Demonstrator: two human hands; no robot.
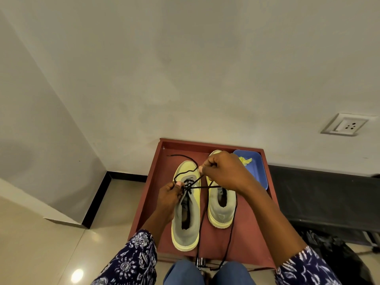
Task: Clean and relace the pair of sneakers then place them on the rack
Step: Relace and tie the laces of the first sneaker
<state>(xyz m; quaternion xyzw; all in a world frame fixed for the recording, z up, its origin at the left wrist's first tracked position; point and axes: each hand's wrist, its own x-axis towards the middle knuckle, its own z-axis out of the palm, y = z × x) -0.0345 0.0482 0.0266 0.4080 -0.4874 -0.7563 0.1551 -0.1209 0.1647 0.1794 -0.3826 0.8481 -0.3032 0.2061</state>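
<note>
Above left sneaker (186,204), both hands (169,197) (224,171) fisted on lace (198,187).

I see both my arms reaching forward toward twelve o'clock, patterned sleeves pushed back at the forearms. My left hand (169,193) sits lower, at about ten o'clock from my knees, fingers curled closed in a pinch. My right hand (223,171) is raised higher, fisted, knuckles up, at one o'clock.

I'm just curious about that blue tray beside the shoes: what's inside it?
Inside the blue tray lies something crumpled and yellow, maybe a cloth. The right hand covers the tray's left edge, so anything there is hidden.
</note>
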